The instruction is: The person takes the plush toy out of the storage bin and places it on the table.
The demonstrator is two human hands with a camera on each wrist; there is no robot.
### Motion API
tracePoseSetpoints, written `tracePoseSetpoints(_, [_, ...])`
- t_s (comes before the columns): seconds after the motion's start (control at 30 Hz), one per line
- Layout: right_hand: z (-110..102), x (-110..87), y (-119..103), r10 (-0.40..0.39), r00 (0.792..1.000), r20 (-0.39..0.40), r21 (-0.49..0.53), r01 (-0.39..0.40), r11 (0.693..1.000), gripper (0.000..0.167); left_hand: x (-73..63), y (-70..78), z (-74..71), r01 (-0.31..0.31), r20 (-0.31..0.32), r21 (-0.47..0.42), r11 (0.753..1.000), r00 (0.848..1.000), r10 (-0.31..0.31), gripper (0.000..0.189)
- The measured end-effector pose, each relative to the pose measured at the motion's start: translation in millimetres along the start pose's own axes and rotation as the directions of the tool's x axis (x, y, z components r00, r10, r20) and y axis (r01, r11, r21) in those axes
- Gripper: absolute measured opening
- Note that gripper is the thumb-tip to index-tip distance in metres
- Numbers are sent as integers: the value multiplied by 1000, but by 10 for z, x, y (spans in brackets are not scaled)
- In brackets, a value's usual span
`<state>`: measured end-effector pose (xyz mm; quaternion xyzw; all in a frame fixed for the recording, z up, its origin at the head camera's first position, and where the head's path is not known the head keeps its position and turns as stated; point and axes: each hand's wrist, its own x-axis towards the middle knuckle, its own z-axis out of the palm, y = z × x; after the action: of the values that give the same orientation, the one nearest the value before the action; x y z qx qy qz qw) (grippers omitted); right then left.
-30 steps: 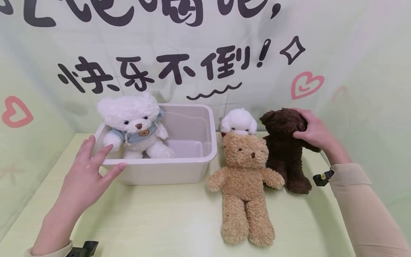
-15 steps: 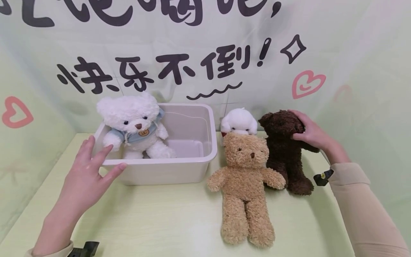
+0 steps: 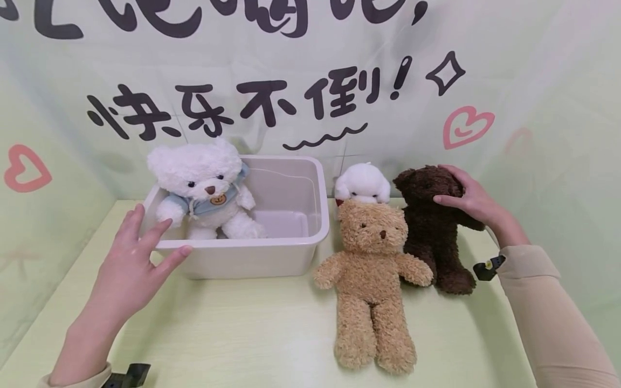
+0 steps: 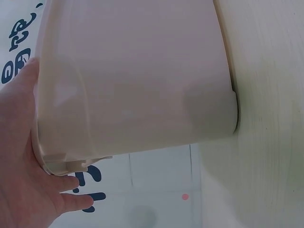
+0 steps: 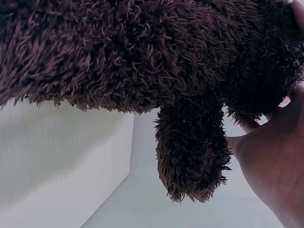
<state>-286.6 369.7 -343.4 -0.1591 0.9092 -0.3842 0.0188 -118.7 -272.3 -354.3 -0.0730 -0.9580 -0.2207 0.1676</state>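
Left to right across my table (image 3: pixel 233 334)

The bin (image 3: pixel 242 261) stands on my left, towards the back, with the seated bear (image 3: pixel 208 207) inside at its left end. My left hand (image 3: pixel 128 264) is at the bin's near left corner. Right of the bin, the front bear (image 3: pixel 371 275) is closest to me. The rear plush (image 3: pixel 364 180) is behind that bear's head, partly hidden by it. The far-right bear (image 3: pixel 432 242) is farther right and slightly back, one leg behind the front bear's arm, my right hand (image 3: pixel 473 200) on its head. The backdrop (image 3: pixel 398 134) stands behind them all.
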Motion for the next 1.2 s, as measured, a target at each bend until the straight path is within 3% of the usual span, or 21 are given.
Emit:
tracePoseSetpoints(0.33, [30,-14,-51,31,999,45,-37,-30,999,90,17,16,-43,25,26,37,999,999,-25,70])
tracePoseSetpoints(0.57, [55,20,-78,50,994,102,3,-50,999,84,15,19,-41,24,26,33,999,999,-25,70])
tracePoseSetpoints(0.83, [78,58,-84,119,980,163,-26,-116,993,82,15,27,-45,13,18,29,999,1000,-14,69])
tracePoseSetpoints(0.97, [79,64,-104,90,984,153,1,-92,996,75,16,28,-43,9,17,27,1000,1000,-10,69])
tracePoseSetpoints(1.2, [80,120,-106,-18,996,91,8,17,1000,63,18,15,-33,7,15,24,1000,1000,-7,68])
